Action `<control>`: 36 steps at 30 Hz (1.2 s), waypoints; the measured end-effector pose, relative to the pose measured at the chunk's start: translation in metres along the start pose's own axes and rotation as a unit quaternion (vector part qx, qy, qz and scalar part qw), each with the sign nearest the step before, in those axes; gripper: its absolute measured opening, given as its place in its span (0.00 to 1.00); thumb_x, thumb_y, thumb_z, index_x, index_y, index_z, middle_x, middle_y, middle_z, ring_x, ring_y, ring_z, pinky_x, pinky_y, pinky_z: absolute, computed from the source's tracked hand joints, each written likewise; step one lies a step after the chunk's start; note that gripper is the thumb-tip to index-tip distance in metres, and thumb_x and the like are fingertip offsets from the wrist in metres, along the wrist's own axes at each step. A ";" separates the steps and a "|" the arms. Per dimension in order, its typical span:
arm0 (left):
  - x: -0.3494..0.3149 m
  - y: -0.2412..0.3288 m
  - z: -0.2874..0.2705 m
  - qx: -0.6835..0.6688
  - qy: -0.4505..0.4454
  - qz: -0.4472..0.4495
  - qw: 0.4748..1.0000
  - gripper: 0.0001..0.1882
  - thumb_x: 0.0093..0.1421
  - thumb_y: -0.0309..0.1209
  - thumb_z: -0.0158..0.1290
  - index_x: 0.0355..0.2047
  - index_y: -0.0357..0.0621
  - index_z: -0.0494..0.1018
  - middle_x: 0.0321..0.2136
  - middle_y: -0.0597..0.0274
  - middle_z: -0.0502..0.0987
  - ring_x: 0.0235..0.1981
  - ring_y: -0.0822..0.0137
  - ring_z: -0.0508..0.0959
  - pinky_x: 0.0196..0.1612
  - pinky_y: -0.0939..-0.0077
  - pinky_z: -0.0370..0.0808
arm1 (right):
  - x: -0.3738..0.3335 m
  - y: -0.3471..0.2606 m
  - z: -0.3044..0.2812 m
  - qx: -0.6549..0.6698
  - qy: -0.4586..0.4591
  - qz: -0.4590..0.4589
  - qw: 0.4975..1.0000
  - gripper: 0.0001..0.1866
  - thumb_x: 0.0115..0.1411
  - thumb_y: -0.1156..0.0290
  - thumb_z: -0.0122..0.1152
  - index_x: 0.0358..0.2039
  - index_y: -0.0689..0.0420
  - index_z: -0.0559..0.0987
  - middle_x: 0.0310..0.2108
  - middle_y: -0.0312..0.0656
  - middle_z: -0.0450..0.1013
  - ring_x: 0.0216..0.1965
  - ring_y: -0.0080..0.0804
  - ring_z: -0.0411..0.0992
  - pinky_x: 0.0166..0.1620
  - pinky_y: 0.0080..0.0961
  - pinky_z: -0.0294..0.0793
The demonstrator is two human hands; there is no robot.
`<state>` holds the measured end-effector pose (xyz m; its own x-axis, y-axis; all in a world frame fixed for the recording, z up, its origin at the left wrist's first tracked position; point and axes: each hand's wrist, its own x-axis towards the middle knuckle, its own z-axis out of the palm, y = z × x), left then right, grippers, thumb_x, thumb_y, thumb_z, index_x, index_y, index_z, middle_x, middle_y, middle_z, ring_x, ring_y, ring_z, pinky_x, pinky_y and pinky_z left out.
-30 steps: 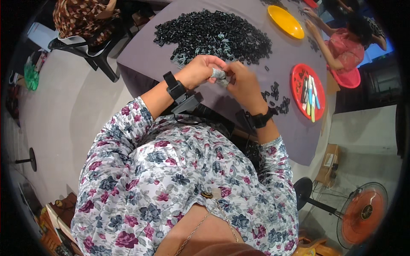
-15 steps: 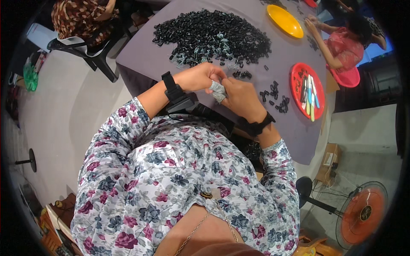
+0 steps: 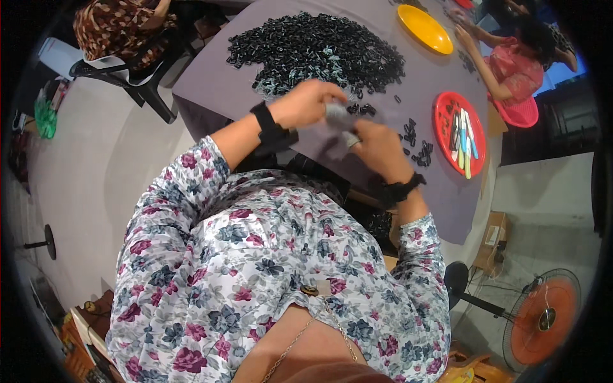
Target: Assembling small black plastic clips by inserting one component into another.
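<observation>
Remotely, I see my left hand (image 3: pixel 308 104) near my right hand (image 3: pixel 382 150). Fingers are curled; because of blur, I cannot tell what they grip. Grey wraps (image 3: pixel 336 112) perhaps protect them. Black pieces (image 3: pixel 300 48) lie heaped beyond, probably for easy reach.

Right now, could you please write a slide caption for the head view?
Left hand and right hand near a heap of small black pieces on purplish cloth.

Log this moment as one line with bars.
left hand: over table, grip unclear | right hand: same | gray wraps: one at each hand | black pile: beyond hands | red plate: tools, right
</observation>
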<state>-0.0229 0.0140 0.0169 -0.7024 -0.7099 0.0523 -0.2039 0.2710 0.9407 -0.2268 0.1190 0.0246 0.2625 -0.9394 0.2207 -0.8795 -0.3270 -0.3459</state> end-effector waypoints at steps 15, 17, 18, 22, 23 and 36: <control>0.043 -0.011 -0.017 0.436 -0.017 0.031 0.899 0.16 0.50 0.19 0.54 0.41 0.43 0.80 0.36 0.49 0.81 0.41 0.47 0.80 0.45 0.57 0.76 | 0.002 0.052 -0.035 -0.009 0.081 0.061 0.995 0.12 0.50 0.82 0.56 0.36 0.60 0.78 0.37 0.51 0.76 0.41 0.52 0.75 0.43 0.41 0.74; 0.043 -0.017 -0.020 0.429 -0.007 0.045 0.902 0.16 0.49 0.20 0.55 0.40 0.43 0.79 0.36 0.49 0.81 0.41 0.47 0.80 0.44 0.57 0.76 | 0.015 0.045 -0.022 0.053 0.069 0.024 0.996 0.13 0.50 0.82 0.54 0.36 0.59 0.79 0.37 0.51 0.76 0.41 0.52 0.75 0.44 0.41 0.74; 0.044 -0.019 -0.019 0.419 0.001 0.055 0.906 0.16 0.49 0.20 0.55 0.40 0.43 0.79 0.36 0.49 0.81 0.41 0.47 0.80 0.44 0.57 0.76 | 0.019 0.049 -0.009 0.071 0.080 0.012 0.994 0.13 0.50 0.82 0.54 0.37 0.59 0.80 0.37 0.50 0.76 0.41 0.52 0.75 0.45 0.41 0.74; 0.042 -0.024 -0.014 0.393 0.005 0.102 0.914 0.15 0.49 0.19 0.55 0.39 0.43 0.78 0.37 0.51 0.80 0.42 0.48 0.79 0.43 0.57 0.76 | 0.036 0.048 0.009 0.004 0.034 0.015 0.999 0.11 0.50 0.80 0.56 0.35 0.59 0.80 0.36 0.51 0.76 0.41 0.53 0.75 0.45 0.42 0.74; 0.042 -0.024 -0.012 0.404 -0.006 0.092 0.910 0.15 0.49 0.20 0.55 0.39 0.43 0.78 0.37 0.51 0.80 0.42 0.48 0.79 0.43 0.58 0.76 | 0.037 0.045 0.010 0.002 0.028 0.019 0.999 0.10 0.51 0.80 0.57 0.35 0.60 0.80 0.35 0.51 0.76 0.40 0.53 0.75 0.44 0.42 0.74; 0.043 -0.005 0.013 0.373 -0.018 0.113 0.921 0.19 0.50 0.19 0.54 0.43 0.50 0.80 0.38 0.53 0.79 0.43 0.49 0.79 0.45 0.59 0.76 | 0.045 0.039 0.011 0.037 0.028 0.048 0.998 0.09 0.49 0.79 0.63 0.33 0.60 0.80 0.35 0.51 0.76 0.39 0.53 0.75 0.43 0.44 0.75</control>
<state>-0.0607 -0.0099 0.0098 -0.8035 -0.5624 0.1952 -0.4525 0.7901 0.4135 -0.2445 0.0628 0.0108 0.1539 -0.9600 0.2341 -0.8669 -0.2449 -0.4342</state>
